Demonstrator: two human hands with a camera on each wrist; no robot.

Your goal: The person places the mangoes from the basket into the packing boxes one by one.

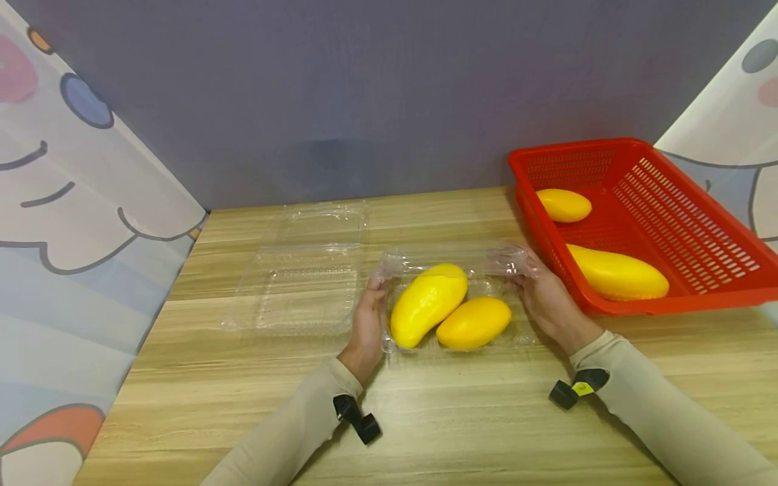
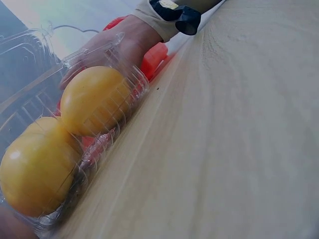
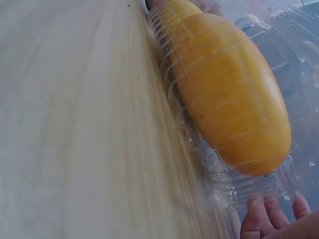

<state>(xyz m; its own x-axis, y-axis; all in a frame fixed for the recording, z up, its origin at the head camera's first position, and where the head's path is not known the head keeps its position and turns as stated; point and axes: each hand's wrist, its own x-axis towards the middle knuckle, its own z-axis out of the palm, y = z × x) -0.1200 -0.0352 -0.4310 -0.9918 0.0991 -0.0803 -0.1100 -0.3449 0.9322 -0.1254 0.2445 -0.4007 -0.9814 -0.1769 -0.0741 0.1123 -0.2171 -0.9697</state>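
Note:
A clear plastic clamshell container (image 1: pixel 523 331) lies on the table in front of me, its hinged lid (image 1: pixel 437 260) tilted up at the far side. Inside are two yellow mangoes: a longer curved mango (image 1: pixel 428 304) on the left and a smaller oval mango (image 1: pixel 475 322) beside it. My left hand (image 1: pixel 367 327) holds the container's left side. At its right side my right hand (image 1: pixel 550 297) grips near the lid's corner, fingers partly behind the clear plastic. In the right wrist view the right fingertips (image 3: pixel 256 211) touch the container's end, close to the oval mango (image 3: pixel 232 94).
A red slotted basket (image 1: pixel 699 202) stands at the right, holding a small mango (image 1: pixel 565 204) and a long mango (image 1: pixel 616 272). Left of my hands, a second clear clamshell container (image 1: pixel 310 297) lies opened out. A grey wall (image 1: pixel 365 101) rises behind the table.

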